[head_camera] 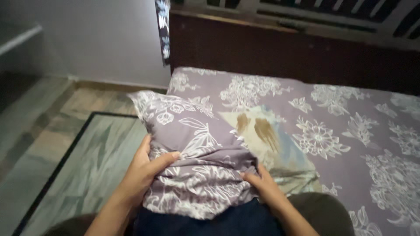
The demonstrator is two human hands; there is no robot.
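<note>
Pulling the purple floral pillowcase point(192, 153) over the pillow point(271, 144) at the bed point(350, 131) edge; left hand point(144, 170) and right hand point(262, 183) pinch bunched fabric; next: likely tug cover further up

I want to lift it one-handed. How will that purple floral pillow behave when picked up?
Probably soft and floppy: the pillow dents and its cover bunches under the left hand and right hand. Likely light, since its top corner stands up unsupported. The loose cover may slip in the grip.

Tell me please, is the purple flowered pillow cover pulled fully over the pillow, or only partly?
Only partly: the pillow cover is bunched under the left hand and right hand, and the pillow shows bare beside it.
</note>
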